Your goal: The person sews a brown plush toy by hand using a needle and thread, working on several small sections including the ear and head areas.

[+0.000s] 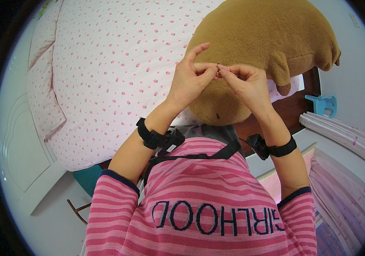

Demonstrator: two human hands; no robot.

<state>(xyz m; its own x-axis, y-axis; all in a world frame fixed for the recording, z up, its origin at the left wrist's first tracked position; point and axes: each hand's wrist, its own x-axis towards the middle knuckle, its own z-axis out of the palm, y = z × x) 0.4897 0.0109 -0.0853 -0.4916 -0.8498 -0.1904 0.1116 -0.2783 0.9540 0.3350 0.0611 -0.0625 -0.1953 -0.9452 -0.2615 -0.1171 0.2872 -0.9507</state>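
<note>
My left hand point(193, 77) and my right hand point(247, 83) meet fingertip to fingertip above a big brown plush animal point(272, 34) that lies on the bed. Between the pinched fingers sits a tiny thin dark object point(218, 65), perhaps a needle; it is too small to name for sure. My left index finger sticks up. Both wrists wear black bands. A small dark mark point(218, 115) shows on the plush's lower side.
The bed point(114, 64) has a white cover with small pink dots and pillows at the left. A dark wooden bed frame point(293, 109) runs at the right. A blue plastic stool point(325, 104) and pink curtains point(344, 132) stand further right. A white door is at the left.
</note>
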